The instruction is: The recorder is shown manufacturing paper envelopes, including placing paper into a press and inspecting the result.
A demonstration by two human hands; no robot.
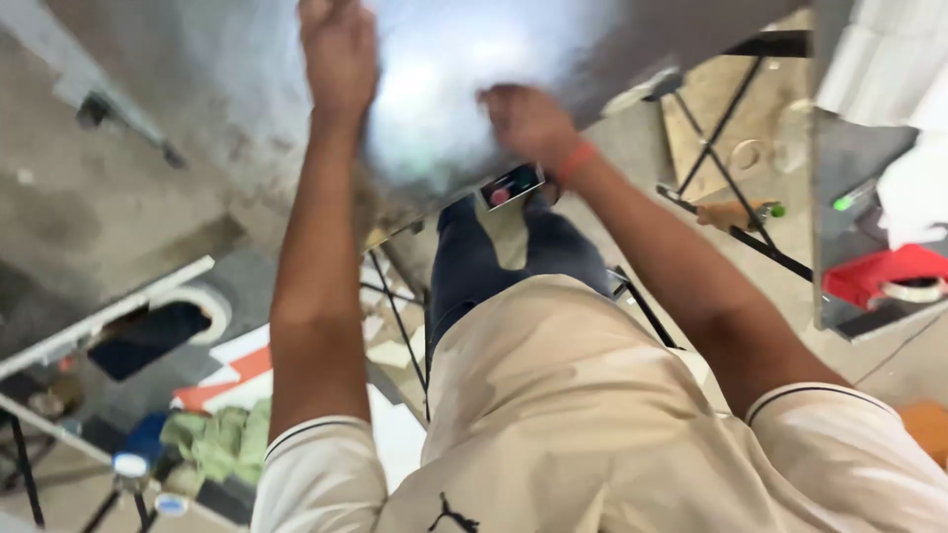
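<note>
Cream shirt fills the lower frame; both hands press a shiny, smooth metal sheet (464, 89) at top centre.
Left hand (339, 49) looks curled at the sheet's top; right hand (528, 123) lies on it, grip blurred. Black metal stand (726, 178) at upper right, green rag (222, 442) lower left.

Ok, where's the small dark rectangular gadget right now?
In the head view, the small dark rectangular gadget sits centre frame at the shiny metal sheet's lower edge, just below the right hand.
</note>
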